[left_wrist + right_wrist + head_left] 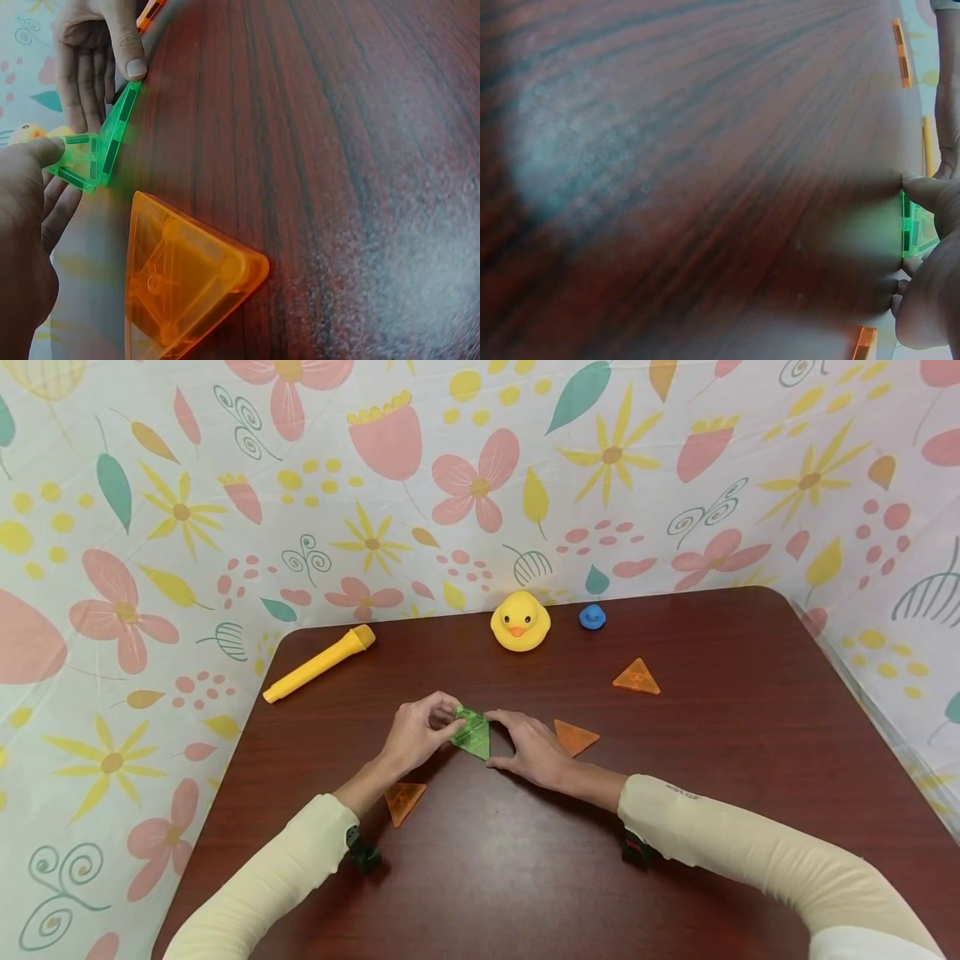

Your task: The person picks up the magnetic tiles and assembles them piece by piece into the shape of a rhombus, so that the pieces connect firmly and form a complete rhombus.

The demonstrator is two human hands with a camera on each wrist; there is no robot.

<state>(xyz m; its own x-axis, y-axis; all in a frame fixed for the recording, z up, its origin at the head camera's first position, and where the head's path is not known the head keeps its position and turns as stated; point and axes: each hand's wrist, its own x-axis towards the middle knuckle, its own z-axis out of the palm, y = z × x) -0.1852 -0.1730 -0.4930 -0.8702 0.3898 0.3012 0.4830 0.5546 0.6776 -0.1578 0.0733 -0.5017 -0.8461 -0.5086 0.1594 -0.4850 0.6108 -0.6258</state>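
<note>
Two translucent green magnetic tiles meet along an edge at an angle, seen as one green shape in the head view. My left hand [418, 733] pinches the nearer-left tile [75, 166], thumb on top and fingers beneath. The other green tile [477, 743], a triangle, leans against it. My right hand [534, 750] spans that triangle's right edge, thumb at the near corner and fingertips at the far one. An orange triangular tile [406, 802] lies by my left wrist. Another orange tile [576, 737] lies partly behind my right hand.
A third orange triangle [637, 677] lies at the right on the dark wooden table [495, 877]. Along the back stand a yellow rubber duck [520, 625] and a small blue duck [592, 617]. A yellow toy microphone [318, 665] lies back left. A flowered cloth [420, 527] hangs behind.
</note>
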